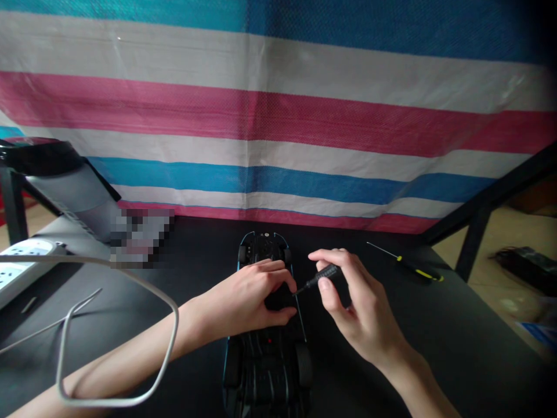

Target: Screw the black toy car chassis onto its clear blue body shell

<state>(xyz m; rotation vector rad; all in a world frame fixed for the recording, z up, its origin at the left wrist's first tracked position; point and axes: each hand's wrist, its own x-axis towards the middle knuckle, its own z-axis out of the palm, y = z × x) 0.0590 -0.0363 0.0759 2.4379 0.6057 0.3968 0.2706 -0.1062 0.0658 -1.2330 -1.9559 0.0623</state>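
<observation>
An upside-down toy car [270,371] with black wheels and thin blue edges lies lengthwise on the black table, its underside facing up. My left hand [261,296] reaches across the middle of the car and grips it, thumb and index finger curled at its right side with a gap between them. In my right hand [357,296] is a small screwdriver [328,274] with a black handle, pinched between thumb and fingers. Its dark shaft points left, the tip by my left index finger at the car's right edge. My left palm hides the car's middle.
Another screwdriver [413,268], black and yellow, lies at the right. At the left are a tilted grey tumbler [73,186], a white power strip [26,261] and a looped white cable [174,325]. A striped plastic sheet [270,116] hangs behind the table [369,377].
</observation>
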